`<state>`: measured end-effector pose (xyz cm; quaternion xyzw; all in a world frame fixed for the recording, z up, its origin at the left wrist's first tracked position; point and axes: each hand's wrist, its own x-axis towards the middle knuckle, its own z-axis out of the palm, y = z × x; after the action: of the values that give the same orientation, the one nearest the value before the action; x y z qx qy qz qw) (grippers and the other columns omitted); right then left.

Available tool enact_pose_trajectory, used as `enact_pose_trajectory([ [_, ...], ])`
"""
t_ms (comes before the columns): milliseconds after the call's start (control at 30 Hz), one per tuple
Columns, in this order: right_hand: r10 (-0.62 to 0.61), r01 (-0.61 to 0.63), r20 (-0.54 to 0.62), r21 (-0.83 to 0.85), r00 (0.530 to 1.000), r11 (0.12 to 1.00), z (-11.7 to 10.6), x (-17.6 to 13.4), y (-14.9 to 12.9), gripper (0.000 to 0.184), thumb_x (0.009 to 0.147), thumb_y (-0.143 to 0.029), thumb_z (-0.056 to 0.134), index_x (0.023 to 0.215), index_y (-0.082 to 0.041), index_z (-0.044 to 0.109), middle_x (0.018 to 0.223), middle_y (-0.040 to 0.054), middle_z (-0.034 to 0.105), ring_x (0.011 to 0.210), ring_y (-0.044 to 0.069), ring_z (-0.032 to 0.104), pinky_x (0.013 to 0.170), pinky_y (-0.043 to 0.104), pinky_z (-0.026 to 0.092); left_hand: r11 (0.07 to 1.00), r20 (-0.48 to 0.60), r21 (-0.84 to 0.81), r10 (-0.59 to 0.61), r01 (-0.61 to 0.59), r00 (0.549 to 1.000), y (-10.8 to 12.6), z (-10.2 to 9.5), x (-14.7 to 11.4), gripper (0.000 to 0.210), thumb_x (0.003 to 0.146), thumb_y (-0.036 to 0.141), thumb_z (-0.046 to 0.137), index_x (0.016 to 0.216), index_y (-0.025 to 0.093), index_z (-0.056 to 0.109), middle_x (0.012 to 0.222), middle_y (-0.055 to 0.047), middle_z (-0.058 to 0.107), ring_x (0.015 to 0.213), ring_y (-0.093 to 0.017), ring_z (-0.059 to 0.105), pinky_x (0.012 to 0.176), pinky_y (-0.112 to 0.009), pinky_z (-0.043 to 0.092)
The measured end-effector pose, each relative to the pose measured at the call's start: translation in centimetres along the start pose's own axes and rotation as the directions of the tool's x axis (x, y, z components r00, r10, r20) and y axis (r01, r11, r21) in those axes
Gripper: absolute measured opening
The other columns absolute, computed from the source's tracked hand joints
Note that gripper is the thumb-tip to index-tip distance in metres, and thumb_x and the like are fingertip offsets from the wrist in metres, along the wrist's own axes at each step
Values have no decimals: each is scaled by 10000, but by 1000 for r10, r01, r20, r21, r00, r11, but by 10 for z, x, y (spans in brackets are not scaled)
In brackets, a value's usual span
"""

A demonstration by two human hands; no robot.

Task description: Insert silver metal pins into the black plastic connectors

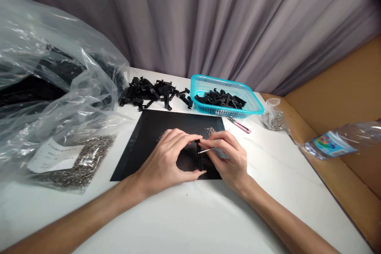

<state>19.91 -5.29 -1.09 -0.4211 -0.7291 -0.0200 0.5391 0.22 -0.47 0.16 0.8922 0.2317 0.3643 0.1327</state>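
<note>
My left hand (171, 158) grips a small black plastic part (199, 156) by its two ends, thumb below and fingers above. The part stands roughly upright over the black mat (127, 162). Between the fingers of my right hand (230, 156) is a thin metal tool (207, 150), its tip touching or very close to the middle of the part. The tool's other end is hidden by my right hand. Small metal pieces (210, 131) lie on the mat just beyond my right hand, and more metal pieces (161, 136) show behind my left hand.
A blue basket (228, 80) holds black parts, beside a loose pile of black parts (154, 91). Pink-handled tweezers (239, 125) lie before it. Plastic bags of metal pieces (92, 158) flank the mat. A bottle (336, 143) lies in a cardboard box (330, 91) at right.
</note>
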Motion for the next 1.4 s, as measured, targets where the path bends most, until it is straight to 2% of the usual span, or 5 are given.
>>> enact_pose_trajectory([
  [267, -179, 186, 65, -114, 982, 976, -2, 0, 3, 176, 927, -29, 655, 1036, -163, 686, 901, 82, 659, 764, 172, 646, 639, 307, 563, 1000, 4, -2, -17, 17, 1000, 0, 1, 0, 587, 749, 286, 845, 1260, 185, 575, 1096, -65, 704, 994, -252, 614, 911, -415, 456],
  [600, -18, 15, -19, -126, 1000, 992, 3, -1, -3, 115, 940, -103, 661, 997, -203, 654, 910, 54, 642, 773, 166, 647, 665, 307, 568, 1000, -7, 10, 1, -1, 1000, 0, 0, 0, 560, 766, 222, 797, 1270, 192, 556, 1079, -62, 703, 991, -253, 619, 903, -417, 457],
  [833, -139, 129, -19, -276, 990, 952, 1, -7, 1, 250, 940, -90, 665, 1145, -234, 676, 947, 73, 669, 759, 177, 639, 641, 316, 567, 1000, -30, 17, 0, 0, 1000, 2, 0, 4, 560, 772, 211, 796, 1282, 184, 565, 1073, -70, 707, 981, -260, 635, 880, -411, 464],
  [1067, -254, 258, 54, -323, 966, 911, -2, -8, -1, 374, 925, -35, 658, 1272, -165, 616, 968, 117, 686, 779, 200, 636, 621, 328, 549, 999, -53, 34, 28, -26, 998, 4, 2, 2, 556, 779, 201, 791, 1287, 173, 566, 1082, -82, 713, 988, -266, 639, 870, -416, 468],
  [1400, -154, 189, 132, -315, 979, 930, -2, -10, -1, 269, 985, -61, 572, 1229, -170, 606, 1038, 122, 690, 870, 207, 694, 706, 329, 602, 1000, -34, 9, -23, 23, 999, 6, 5, 1, 560, 759, 171, 790, 1274, 188, 568, 1097, -79, 708, 988, -268, 628, 877, -429, 466],
])
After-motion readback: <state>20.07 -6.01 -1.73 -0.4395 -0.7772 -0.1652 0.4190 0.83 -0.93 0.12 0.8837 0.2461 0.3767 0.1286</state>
